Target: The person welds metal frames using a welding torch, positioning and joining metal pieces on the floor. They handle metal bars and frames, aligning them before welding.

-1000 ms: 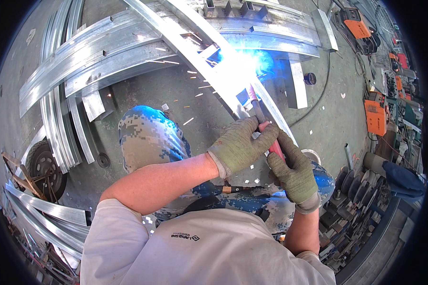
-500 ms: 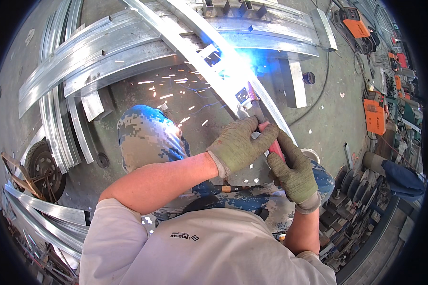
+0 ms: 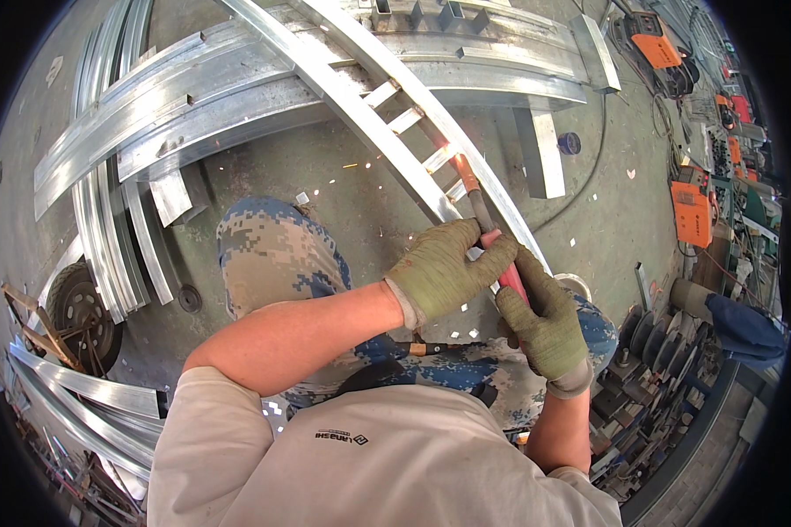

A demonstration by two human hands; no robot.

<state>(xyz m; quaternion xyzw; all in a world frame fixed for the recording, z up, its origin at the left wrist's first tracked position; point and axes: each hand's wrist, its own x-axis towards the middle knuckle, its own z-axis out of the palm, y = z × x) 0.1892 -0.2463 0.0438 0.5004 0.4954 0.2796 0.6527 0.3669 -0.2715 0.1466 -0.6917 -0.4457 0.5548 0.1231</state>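
Note:
A welding torch [image 3: 481,209] with a red handle points away from me, up along a ladder-like metal frame. The frame has two long rails [image 3: 373,132] joined by short crosspieces [image 3: 405,120]. At the torch tip, one joint by the right rail glows orange. My left hand [image 3: 448,268], in an olive work glove, closes round the front of the torch handle beside the left rail. Gloved the same way, my right hand [image 3: 545,321] grips the red handle farther back. Part of the handle is hidden by the fingers.
Long metal channels [image 3: 228,114] lie crosswise beneath the frame, with more stacked at left. A wheel [image 3: 83,316] is at far left. Orange welding machines [image 3: 693,213] stand at right, above a cluttered pile of metal parts [image 3: 642,386]. A cable [image 3: 600,167] runs over the floor.
The bright blue-white arc has gone out, leaving a glowing spot and a few sparks. The crosspieces show clearly now. Both hands stay nearly in place on the torch.

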